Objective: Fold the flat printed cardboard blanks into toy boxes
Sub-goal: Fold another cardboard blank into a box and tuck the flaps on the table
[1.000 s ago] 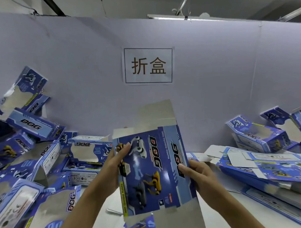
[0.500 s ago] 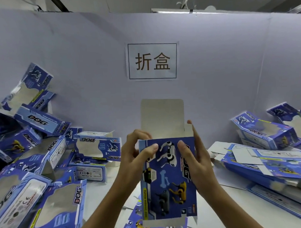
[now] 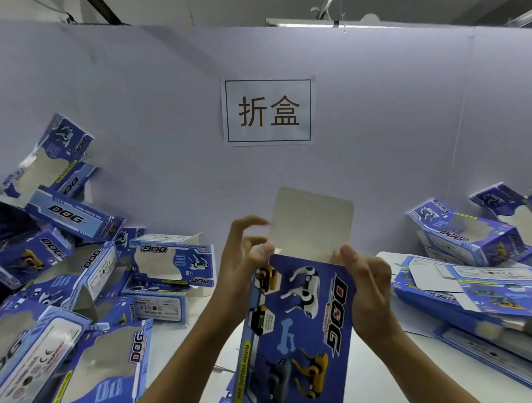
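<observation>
item: cardboard blank [image 3: 296, 327], blue print, held upright at lower centre of the frame. printed face toward the camera: white, grey and yellow toy dogs, a pale bone, "dog" lettering running down the right side. plain grey top flap [image 3: 312, 223] stands up from its upper edge, rounded corners.

left hand [image 3: 242, 262]: thumb pressed on the blank's upper left corner, other fingers spread loose and blurred beside the flap. right hand [image 3: 367, 291]: grasping the blank's right edge, thumb at the upper right corner.

change from half a second ago: the blank sits a little higher and shows more of its face; the left fingers have lifted off the front.

surroundings: folded boxes [image 3: 65, 268] heaped at left, more folded boxes [image 3: 464, 230] at far right, flat blanks [image 3: 473, 290] stacked at right. bare white table [image 3: 376, 369] shows under the forearms. grey partition [image 3: 376, 122] behind, with a paper sign [image 3: 269, 110] at centre.
</observation>
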